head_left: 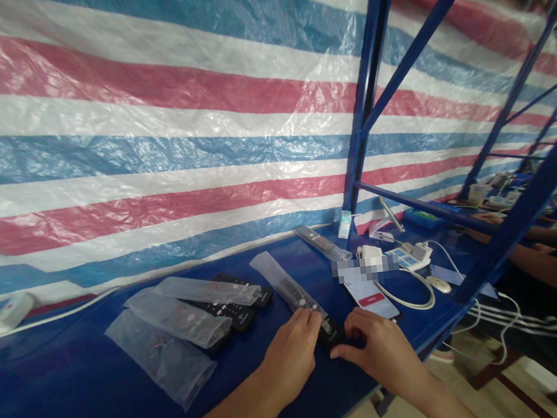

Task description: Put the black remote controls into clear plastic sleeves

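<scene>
A black remote control (329, 332) lies at the table's front, its upper part inside a frosted plastic sleeve (277, 277) and its lower end bare. My left hand (294, 347) is closed on the sleeve and the remote's left side. At the bare end, my right hand (382, 343) has its thumb and curled fingers around the remote's tip. To the left, several black remotes (243, 319) lie fanned out, partly under frosted sleeves (177, 314). One more sleeved remote (323, 243) rests farther back.
Right of my hands lies a phone (371, 295) with a lit screen, near a white charger (369, 254) and a coiled white cable (426, 296). A blue metal post (365, 112) rises behind. Striped sheeting (151, 150) hangs along the back. Another person's arm (556, 264) is at the right.
</scene>
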